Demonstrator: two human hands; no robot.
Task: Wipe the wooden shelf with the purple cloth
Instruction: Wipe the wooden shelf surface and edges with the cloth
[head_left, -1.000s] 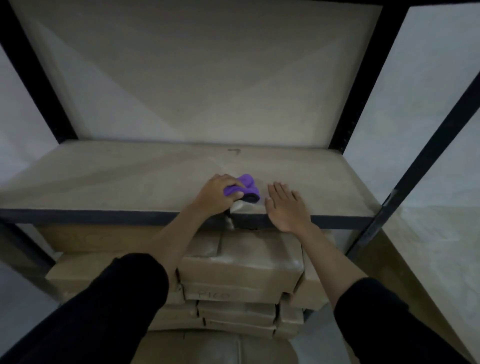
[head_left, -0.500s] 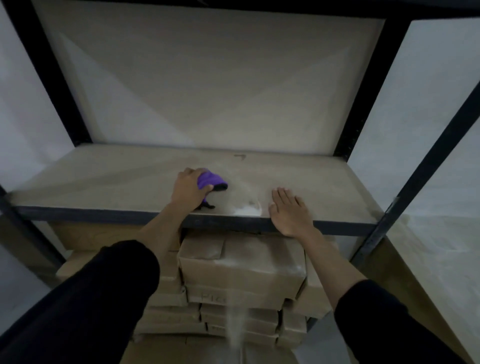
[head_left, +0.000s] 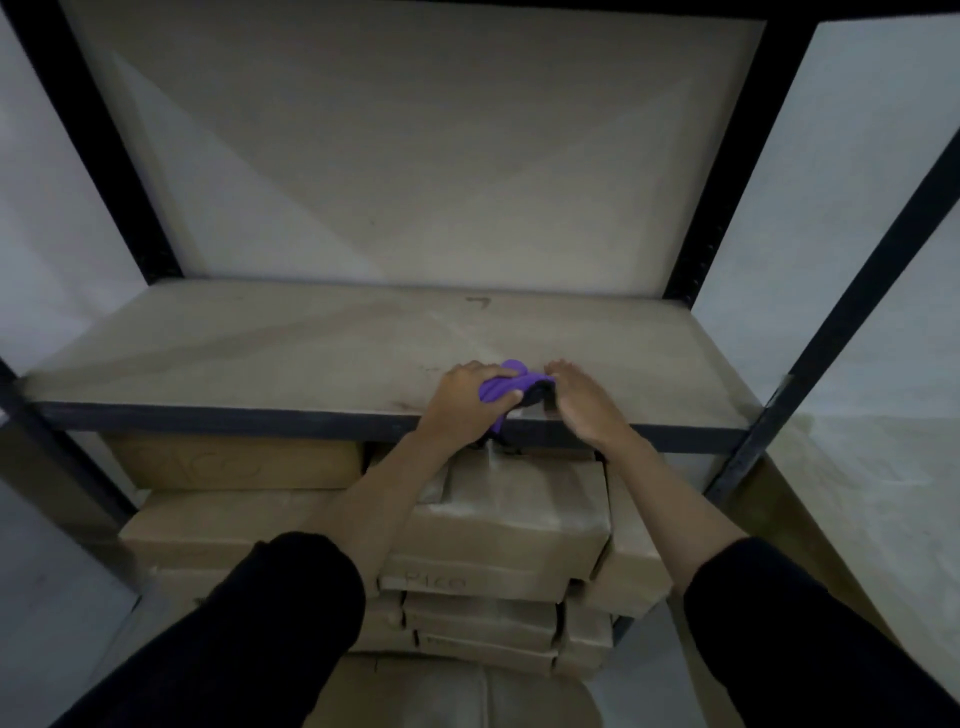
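The wooden shelf (head_left: 260, 353) is a pale dusty board in a black metal frame, running across the middle of the view. My left hand (head_left: 462, 402) is shut on the purple cloth (head_left: 501, 387), bunched up at the shelf's front edge, right of centre. My right hand (head_left: 582, 405) rests at the front edge just right of the cloth, fingers curled and touching or nearly touching it. A thin stream of dust falls from the edge below the cloth.
Black metal uprights (head_left: 737, 171) stand at the rack's corners, with a front post (head_left: 852, 301) at the right. Stacked brown paper-wrapped packages (head_left: 498, 525) fill the space under the shelf. A pale wall lies behind the rack.
My left hand swept the cloth left, then back right to the front edge beside my right hand. My right hand curled its fingers and closed in on the cloth. Dust is falling off the edge.
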